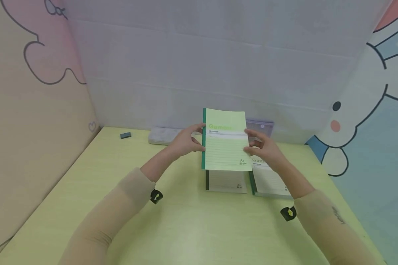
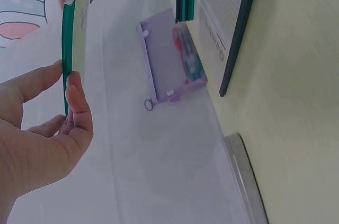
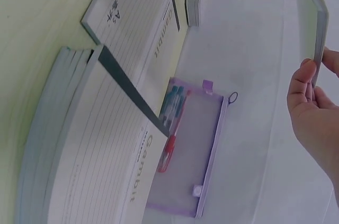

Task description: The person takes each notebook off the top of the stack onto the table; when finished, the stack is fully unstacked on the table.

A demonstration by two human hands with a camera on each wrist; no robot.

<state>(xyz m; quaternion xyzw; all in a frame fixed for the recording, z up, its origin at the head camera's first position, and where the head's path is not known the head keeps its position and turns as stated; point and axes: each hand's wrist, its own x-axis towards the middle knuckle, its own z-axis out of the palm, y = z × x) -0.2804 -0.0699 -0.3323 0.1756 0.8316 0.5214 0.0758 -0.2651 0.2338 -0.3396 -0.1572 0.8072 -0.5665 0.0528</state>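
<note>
Pale grey creased sheeting [image 1: 199, 66] stands behind a yellow-green tabletop [image 1: 192, 232]. Above it, the left hand [image 1: 187, 141] and right hand [image 1: 266, 150] pinch opposite long edges of a pale-green, green-spined paper notebook [image 1: 226, 147], raised over a flat-lying, dark-spined notebook [image 1: 226, 181].

Purple pouch [image 1: 262, 127] partly behind held notebook [image 1: 227, 149]

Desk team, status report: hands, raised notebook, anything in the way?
Left hand, right hand: pinching opposite edges. Raised notebook: off the table. Below: second notebook, beside a notebook stack; nothing seen blocking.
</note>
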